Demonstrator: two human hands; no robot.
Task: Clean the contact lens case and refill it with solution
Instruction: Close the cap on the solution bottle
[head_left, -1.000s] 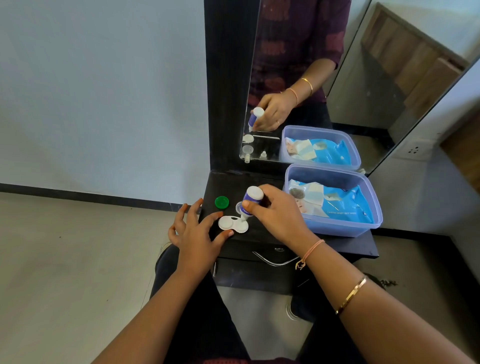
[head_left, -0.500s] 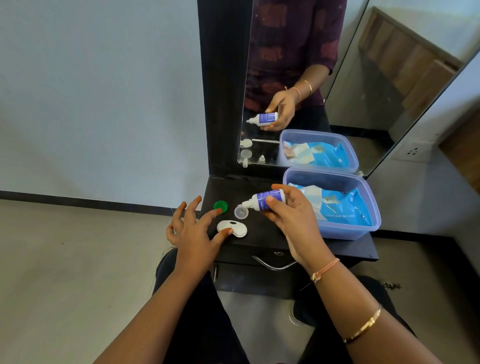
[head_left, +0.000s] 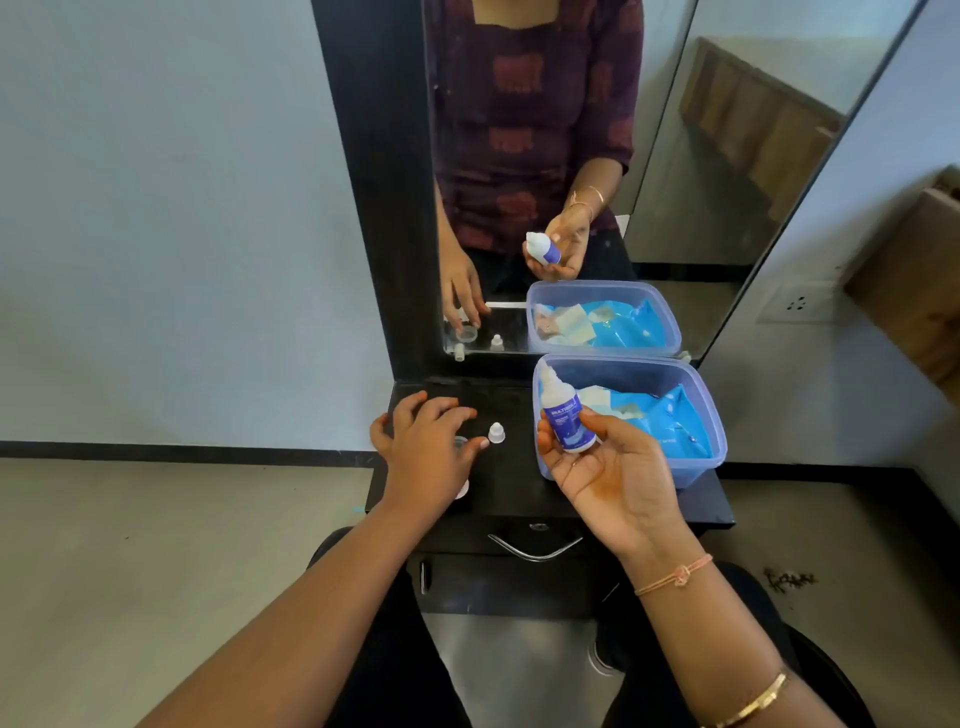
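The solution bottle (head_left: 565, 415) looks small and light, of smooth plastic with a printed label; I think it gives a little when squeezed, and wet fingers could slip on it. The good place to hold it is the labelled middle of the body, away from the open nozzle at the top.

The right hand (head_left: 608, 478) holds it so, palm up: the thumb presses on the left side of the label and the fingers (head_left: 618, 431) close behind the right side, so they are clamped on the bottle. The bottle stands almost upright, nozzle toward 11 o'clock, in front of the blue plastic box (head_left: 711, 415).

The left hand (head_left: 428, 452) rests flat on the black bench (head_left: 519, 488), fingers spread apart and gripping nothing that I can see. The contact lens case (head_left: 461, 488) lies mostly hidden under this hand; only a pale edge shows at about 5 o'clock from the palm. The small white bottle cap (head_left: 496, 432) stands on the bench just beside the left fingertips, at 3 o'clock from them.

The case itself seems light and easy to push away, so a steadying hand is wise.
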